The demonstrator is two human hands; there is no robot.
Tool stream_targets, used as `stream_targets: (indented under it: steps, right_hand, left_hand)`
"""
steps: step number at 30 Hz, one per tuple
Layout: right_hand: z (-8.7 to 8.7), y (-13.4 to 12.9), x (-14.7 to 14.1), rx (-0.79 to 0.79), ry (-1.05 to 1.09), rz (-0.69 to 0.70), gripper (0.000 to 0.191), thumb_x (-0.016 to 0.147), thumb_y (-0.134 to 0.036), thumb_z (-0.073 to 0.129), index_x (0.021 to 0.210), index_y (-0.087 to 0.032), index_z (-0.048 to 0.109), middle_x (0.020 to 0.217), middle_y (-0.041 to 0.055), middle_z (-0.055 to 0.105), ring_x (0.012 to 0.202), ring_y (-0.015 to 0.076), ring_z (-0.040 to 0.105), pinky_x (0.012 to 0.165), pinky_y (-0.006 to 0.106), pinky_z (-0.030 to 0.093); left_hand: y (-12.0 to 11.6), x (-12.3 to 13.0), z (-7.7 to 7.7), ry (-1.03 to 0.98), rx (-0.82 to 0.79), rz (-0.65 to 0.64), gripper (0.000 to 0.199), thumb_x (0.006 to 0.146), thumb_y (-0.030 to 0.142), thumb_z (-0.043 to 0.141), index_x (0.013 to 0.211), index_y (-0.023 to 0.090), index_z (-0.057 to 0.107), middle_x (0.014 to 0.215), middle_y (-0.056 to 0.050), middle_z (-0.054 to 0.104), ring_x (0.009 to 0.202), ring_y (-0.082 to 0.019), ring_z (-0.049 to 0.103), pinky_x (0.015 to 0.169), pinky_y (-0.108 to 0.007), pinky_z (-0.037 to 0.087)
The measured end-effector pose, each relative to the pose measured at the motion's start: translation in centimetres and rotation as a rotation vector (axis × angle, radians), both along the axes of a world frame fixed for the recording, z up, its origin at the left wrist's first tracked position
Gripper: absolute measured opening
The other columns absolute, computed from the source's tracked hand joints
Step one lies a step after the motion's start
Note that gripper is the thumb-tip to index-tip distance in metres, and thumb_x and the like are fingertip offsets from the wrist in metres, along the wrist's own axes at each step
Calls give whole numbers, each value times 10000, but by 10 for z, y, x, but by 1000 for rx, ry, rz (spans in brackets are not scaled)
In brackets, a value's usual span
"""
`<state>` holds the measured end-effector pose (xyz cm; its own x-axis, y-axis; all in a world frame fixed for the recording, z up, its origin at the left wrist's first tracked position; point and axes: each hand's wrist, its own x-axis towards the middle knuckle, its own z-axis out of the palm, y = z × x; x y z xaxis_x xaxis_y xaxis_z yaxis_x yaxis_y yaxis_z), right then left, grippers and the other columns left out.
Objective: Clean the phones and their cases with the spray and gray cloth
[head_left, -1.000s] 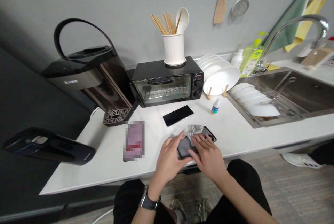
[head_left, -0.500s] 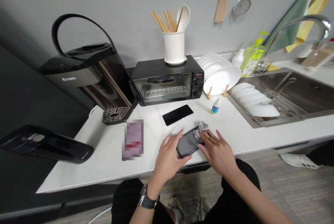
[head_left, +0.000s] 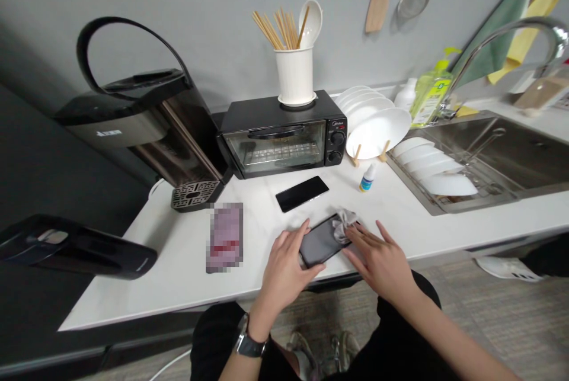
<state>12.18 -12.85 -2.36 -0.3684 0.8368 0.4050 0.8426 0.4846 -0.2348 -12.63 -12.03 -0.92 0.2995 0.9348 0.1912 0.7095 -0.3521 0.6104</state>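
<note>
A dark smartphone [head_left: 319, 243] lies on the white counter near its front edge. My left hand [head_left: 287, 265] grips its left end, thumb at the near side and fingers at the far side. With bent fingers, my right hand [head_left: 373, 253] presses a crumpled grey cloth [head_left: 341, 226] onto the right part of the screen; the fingertips are partly hidden in the cloth. Just behind lies a second black phone [head_left: 302, 194], flat and apart from both hands. A small white bottle with a blue label [head_left: 367, 179] stands upright farther right.
A toaster oven [head_left: 284, 138] bears a white holder [head_left: 295, 76] with chopsticks. Left are a water dispenser [head_left: 178, 132], a pixelated purple item [head_left: 226, 236] and a dark bottle-like object [head_left: 80, 247]. Right stand racked plates [head_left: 377, 132] and a sink [head_left: 524, 156]. Another person's shoe [head_left: 509, 268] shows below.
My right hand and the cloth have slid slightly right along the phone's screen. My left hand stays on the phone's left end. The view has shifted slightly.
</note>
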Motion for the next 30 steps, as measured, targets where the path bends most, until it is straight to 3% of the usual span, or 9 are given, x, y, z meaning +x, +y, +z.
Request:
stream_targets:
  steps: [4,9,13,16,18,21,26,28,30]
  right_hand:
    - [-4,7,-28,36,6,-55,492,1062,-474,531,1373,-104,623,1401,191,670,1366,357,587,1204,606,365]
    - [5,-18,-86,-103,161,204,466,1036,-454,588,1384,-146,615,1392,135,686,1327,293,619,1220,535,390]
    - [8,-23,-56,-153,137,263,354,1056,-414,571,1350,-229,640,1336,72,728,1310,254,641,1234,534,370]
    - [2,-8,-12,-62,26,145,372,1069,-382,542,1388,-210,625,1378,105,702,1343,287,618,1223,569,366]
    - [-1,6,2,-2,-34,42,413,1070,-375,530,1419,-167,602,1423,149,664,1346,316,612,1199,588,386]
    - [-1,15,-17,17,-31,-11,457,1050,-407,559,1405,-124,608,1432,181,648,1344,350,603,1171,588,418]
    - [9,-11,-79,-110,111,215,480,1020,-461,599,1361,-125,625,1380,158,684,1300,302,631,1198,519,419]
    - [12,-21,-75,-158,124,257,445,1030,-469,590,1350,-163,630,1375,124,695,1305,280,632,1203,514,415]
    - [11,-22,-52,-155,96,228,392,1049,-445,567,1352,-206,633,1371,90,706,1335,270,618,1218,530,389]
  left_hand:
    - [2,-1,1,-2,20,4,990,820,278,844,1636,326,285,1439,-54,626,1249,-308,533,1112,-483,437]
    - [2,-7,0,36,-18,-43,932,847,175,755,1644,283,285,1316,-85,662,1171,-309,563,1043,-464,476]
    - [-1,-7,-1,30,7,-21,973,850,231,792,1654,312,249,1443,-86,603,1252,-322,531,1096,-493,439]
    - [0,-3,1,6,-1,-12,1047,806,269,860,1649,337,243,1461,-60,609,1264,-310,530,1119,-495,425]
    - [0,-1,2,1,-2,-16,1071,783,275,882,1644,347,249,1453,-45,619,1260,-305,531,1125,-491,422]
    - [2,-1,1,1,9,-24,1031,806,270,856,1642,341,257,1451,-46,619,1254,-302,534,1126,-489,424]
    - [3,-4,-2,32,-2,-52,942,857,156,736,1654,289,253,1359,-82,652,1213,-298,553,1072,-462,466]
    - [3,-3,-2,36,-2,-42,940,864,164,737,1656,291,249,1376,-84,641,1222,-301,549,1075,-462,463]
    - [2,-2,-1,28,3,-20,962,861,224,782,1655,305,246,1426,-82,618,1246,-308,540,1093,-475,448]
